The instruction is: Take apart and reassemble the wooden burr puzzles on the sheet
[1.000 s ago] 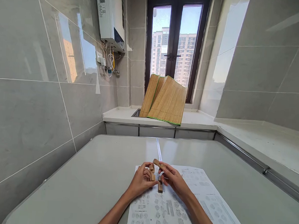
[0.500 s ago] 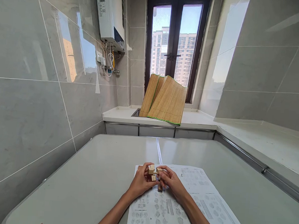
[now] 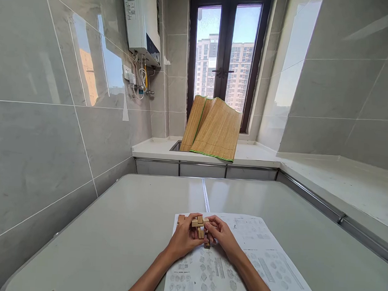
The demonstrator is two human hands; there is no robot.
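Note:
Both my hands are above the printed sheet, fingers closed on a small light-wood interlocking block puzzle (image 3: 200, 231). My left hand (image 3: 181, 241) grips its left side, thumb below and fingers behind. On the other side, my right hand (image 3: 224, 237) pinches a wooden piece at the puzzle's right end. Fingers cover part of the joint between the pieces. A darker wooden piece (image 3: 207, 244) shows just below the puzzle, by my right fingers. Another brown wooden piece (image 3: 181, 218) lies behind my left hand at the sheet's upper left corner.
The sheet (image 3: 211, 284) with small printed diagrams lies on a pale table (image 3: 107, 241). Beyond the table, a bamboo mat (image 3: 216, 131) leans on a white counter (image 3: 260, 153) before the window. A water heater (image 3: 141, 22) hangs on the left wall.
The puzzle's pieces have come closer together and the puzzle has turned slightly between my hands. The brown piece behind my left hand shows more now. The view has shifted slightly.

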